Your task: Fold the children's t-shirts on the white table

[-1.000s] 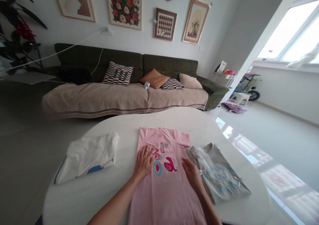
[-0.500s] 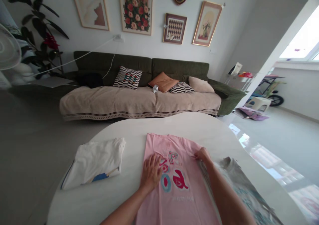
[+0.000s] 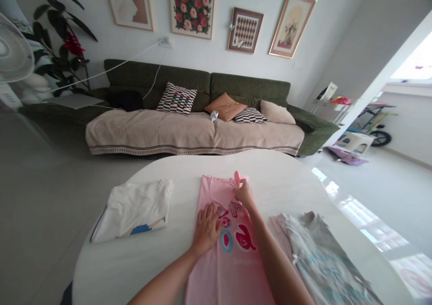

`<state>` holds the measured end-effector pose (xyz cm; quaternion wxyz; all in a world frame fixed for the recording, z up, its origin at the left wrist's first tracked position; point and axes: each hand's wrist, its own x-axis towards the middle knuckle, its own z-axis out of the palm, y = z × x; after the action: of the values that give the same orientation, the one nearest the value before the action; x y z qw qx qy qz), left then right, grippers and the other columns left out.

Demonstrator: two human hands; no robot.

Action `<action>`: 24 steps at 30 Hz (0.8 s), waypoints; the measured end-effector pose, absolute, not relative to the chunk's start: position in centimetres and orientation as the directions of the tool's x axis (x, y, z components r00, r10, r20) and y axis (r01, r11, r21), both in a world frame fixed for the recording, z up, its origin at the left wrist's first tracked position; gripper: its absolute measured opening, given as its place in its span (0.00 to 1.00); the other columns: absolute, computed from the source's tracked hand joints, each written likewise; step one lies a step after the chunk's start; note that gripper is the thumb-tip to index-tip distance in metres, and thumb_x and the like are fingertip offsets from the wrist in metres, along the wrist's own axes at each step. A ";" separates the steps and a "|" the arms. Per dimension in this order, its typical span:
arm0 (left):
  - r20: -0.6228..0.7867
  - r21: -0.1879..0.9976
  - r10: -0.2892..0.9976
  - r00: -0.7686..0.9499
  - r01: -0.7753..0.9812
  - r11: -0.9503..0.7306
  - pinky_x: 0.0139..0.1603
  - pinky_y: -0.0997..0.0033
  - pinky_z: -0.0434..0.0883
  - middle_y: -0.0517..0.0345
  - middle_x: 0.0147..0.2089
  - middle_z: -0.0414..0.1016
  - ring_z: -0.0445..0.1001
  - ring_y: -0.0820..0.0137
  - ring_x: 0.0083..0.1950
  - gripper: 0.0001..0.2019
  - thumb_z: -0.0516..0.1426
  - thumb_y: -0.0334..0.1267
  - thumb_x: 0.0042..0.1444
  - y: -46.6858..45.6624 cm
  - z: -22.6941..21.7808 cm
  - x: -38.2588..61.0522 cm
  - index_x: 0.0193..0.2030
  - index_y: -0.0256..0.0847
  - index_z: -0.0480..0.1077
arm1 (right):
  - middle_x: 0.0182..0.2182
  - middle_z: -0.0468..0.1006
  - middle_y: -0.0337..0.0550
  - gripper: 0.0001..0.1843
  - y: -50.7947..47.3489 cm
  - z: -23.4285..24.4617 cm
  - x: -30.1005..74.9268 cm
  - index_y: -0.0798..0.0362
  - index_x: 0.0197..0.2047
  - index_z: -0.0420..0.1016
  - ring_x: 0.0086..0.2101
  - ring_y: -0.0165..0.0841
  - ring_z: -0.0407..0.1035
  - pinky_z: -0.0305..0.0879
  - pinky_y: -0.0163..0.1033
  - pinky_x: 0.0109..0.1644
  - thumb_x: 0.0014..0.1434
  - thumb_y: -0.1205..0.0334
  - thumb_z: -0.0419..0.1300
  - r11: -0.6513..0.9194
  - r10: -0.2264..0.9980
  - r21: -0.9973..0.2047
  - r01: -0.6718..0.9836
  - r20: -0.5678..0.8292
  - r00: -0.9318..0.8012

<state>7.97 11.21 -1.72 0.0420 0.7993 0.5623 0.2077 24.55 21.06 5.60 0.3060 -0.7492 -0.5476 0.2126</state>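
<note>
A pink T-shirt [image 3: 229,269] with a red and blue print lies lengthwise on the white table [image 3: 270,170] in front of me. My left hand [image 3: 206,229] rests flat on its left half, fingers spread, beside the print. Near the collar end, my right hand [image 3: 244,194] pinches a fold of the same shirt, with a bit of pink cloth poking up above the fingers. The shirt's right side is turned inward over its front. My right forearm covers part of that edge.
On the left of the table lies a folded white shirt [image 3: 135,210] with a blue patch. A grey printed shirt [image 3: 327,260] lies at the right. Beyond the table stands a green sofa [image 3: 249,86] with cushions, and a fan [image 3: 13,48] is at far left.
My right hand has moved left and away from me, carrying the shirt's right sleeve inward over the front. The grey shirt is more exposed. My left hand stays on the shirt.
</note>
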 end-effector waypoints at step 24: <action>0.298 0.306 0.918 0.261 0.885 -0.351 0.61 0.52 0.51 0.55 0.64 0.53 0.50 0.59 0.63 0.24 0.47 0.38 0.56 11.1 -1.4 8.0 0.60 0.45 0.55 | 0.38 0.75 0.57 0.18 22.1 4.7 17.2 0.63 0.45 0.66 0.37 0.37 0.70 0.60 0.37 0.37 0.54 0.66 0.47 -0.236 0.955 -0.604 0.761 0.000 0.297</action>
<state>8.04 11.14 -1.38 0.0387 0.7932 0.5683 0.2154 17.24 22.10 4.73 0.2569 -0.7632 -0.5620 0.1889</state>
